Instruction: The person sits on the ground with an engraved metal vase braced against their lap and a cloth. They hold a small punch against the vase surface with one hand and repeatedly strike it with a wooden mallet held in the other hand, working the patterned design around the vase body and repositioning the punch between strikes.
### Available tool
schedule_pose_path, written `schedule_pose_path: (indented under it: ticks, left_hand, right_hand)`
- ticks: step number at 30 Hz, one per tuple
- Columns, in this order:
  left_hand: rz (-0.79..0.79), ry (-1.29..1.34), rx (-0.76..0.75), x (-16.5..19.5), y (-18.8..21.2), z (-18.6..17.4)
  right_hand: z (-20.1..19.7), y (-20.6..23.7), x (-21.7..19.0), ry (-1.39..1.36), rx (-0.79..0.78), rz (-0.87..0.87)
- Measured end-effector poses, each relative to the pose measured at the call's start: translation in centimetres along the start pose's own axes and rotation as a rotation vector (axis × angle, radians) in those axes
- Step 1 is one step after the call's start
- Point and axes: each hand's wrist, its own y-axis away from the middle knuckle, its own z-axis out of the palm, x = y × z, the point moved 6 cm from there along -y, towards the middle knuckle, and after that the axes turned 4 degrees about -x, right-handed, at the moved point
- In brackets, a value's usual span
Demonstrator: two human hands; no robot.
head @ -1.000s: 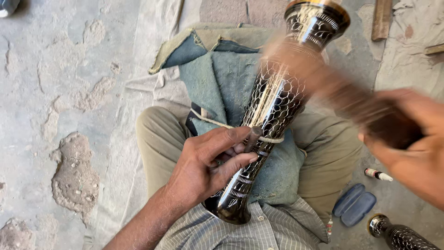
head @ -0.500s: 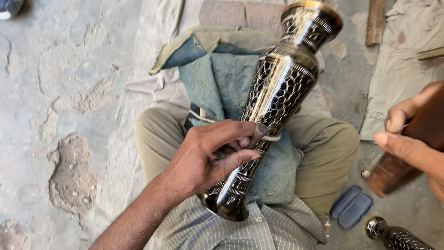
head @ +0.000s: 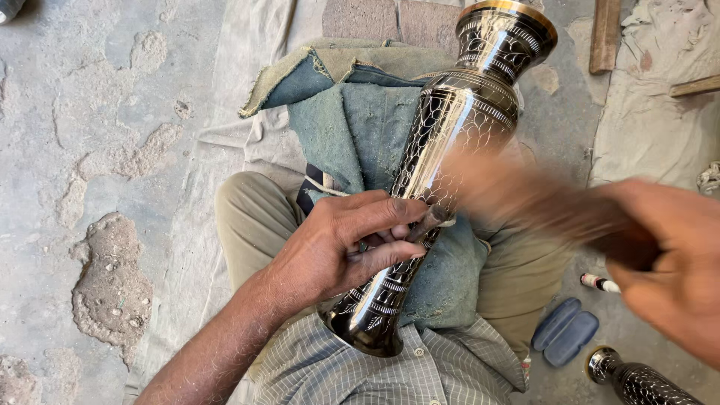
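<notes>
**A:** The engraved metal vase (head: 431,184) lay across the person's lap, bedded on a folded blue-green cloth (head: 360,124), its long axis slanting, the foot toward the checked shirt (head: 375,375) and the gold-rimmed mouth pointing away to the upper right.

**B:** And the left hand (head: 337,251) sat low on the vase, just above the foot, fingers curled and closed on a small chisel (head: 429,223), its tip set against the dark patterned wall.

**A:** The right hand (head: 667,262), out to the right of the vase, was wrapped shut round a wooden mallet (head: 540,206), which showed only as a brown blur reaching toward the chisel.

**B:** I'd judge the vase stiff and fairly heavy, and that polished skin looked slippery. The narrow waist near the foot seemed the sound place to grip; the cloth kept it from rolling.

**A:** Thin engraved walls could dent, I'd say.

**B:** Right of the vase's foot lay a blue spectacle case (head: 565,341) on the concrete floor (head: 90,112), with a second dark vase (head: 637,382) just beyond it.
</notes>
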Motion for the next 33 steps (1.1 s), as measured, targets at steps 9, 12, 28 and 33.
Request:
schedule_pose_path:
  ticks: [9,12,28,33]
  left_hand:
    - [0.012,0.056,-0.053,-0.2,-0.3,0.0]
    - [-0.012,0.026,-0.074,-0.5,-0.5,0.0]
    - [0.047,-0.001,-0.082,-0.4,-0.7,-0.1]
    - [0.040,0.013,-0.075,-0.6,-0.7,-0.1]
  right_hand:
    - [-0.3,0.2,-4.0,0.021,0.048,-0.148]
    - [0.0,0.4,-3.2,0.003,0.040,-0.083]
    - [0.5,0.4,-4.1,-0.134,0.073,-0.181]
    - [0.2,0.5,-5.3,-0.010,0.057,-0.258]
